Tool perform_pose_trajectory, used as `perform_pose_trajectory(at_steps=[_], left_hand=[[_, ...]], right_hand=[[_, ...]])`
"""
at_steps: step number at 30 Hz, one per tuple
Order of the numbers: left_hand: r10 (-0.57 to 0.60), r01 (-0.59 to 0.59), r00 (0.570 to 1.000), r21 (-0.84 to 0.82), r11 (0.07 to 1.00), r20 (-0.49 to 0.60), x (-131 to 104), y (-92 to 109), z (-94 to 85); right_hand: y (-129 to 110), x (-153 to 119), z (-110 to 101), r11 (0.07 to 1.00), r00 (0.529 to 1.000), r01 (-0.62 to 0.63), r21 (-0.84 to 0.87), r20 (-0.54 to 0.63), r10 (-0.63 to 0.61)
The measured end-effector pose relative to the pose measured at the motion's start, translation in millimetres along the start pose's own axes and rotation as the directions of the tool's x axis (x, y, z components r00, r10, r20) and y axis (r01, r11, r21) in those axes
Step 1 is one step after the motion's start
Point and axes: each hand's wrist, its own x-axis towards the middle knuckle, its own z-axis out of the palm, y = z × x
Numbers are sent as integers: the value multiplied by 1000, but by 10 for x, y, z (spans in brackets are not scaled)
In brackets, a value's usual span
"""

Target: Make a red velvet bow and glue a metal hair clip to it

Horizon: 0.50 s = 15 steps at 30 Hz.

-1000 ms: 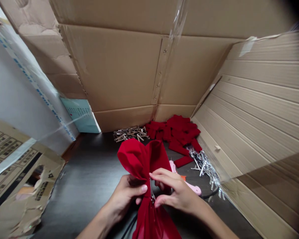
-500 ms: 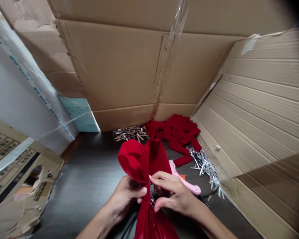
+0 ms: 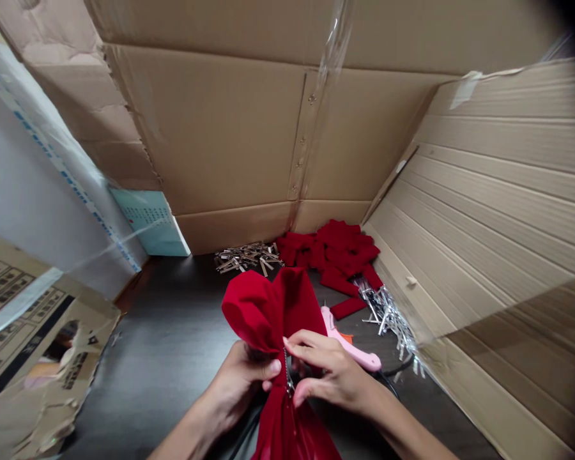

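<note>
A large red fabric bow [image 3: 256, 306] with two loops above and tails hanging below is pinched at its gathered middle by my left hand [image 3: 244, 377], thumb on the front. My right hand [image 3: 321, 364] is at the bow's right side, fingertips at the top of a narrow silvery strip [image 3: 288, 370] and thumb near its lower end. The strip stands upright along the centre of the bow. Some of my right fingers are hidden behind the fabric.
Metal clips [image 3: 249, 257] and red fabric pieces [image 3: 347, 249] lie at the back. To the right are silver clips [image 3: 393, 319] and a pink glue gun [image 3: 354, 348] with a dark cord. Cardboard walls [image 3: 220, 134] surround the dark table [image 3: 158, 338]; a torn box [image 3: 43, 358] stands left.
The view has shifted slightly, so everything sits a little further left. Both hands keep almost the same hold on the bow and strip.
</note>
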Motion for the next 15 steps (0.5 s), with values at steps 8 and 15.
perform_pose_trajectory(at_steps=[8, 15], left_hand=[[6, -6, 1000, 10, 1000, 2, -6, 41, 43], [-58, 60, 998, 59, 996, -29, -25, 113, 136]], right_hand=[[16, 37, -28, 999, 999, 36, 2, -38, -36], [38, 26, -106, 986, 999, -37, -161, -5, 37]])
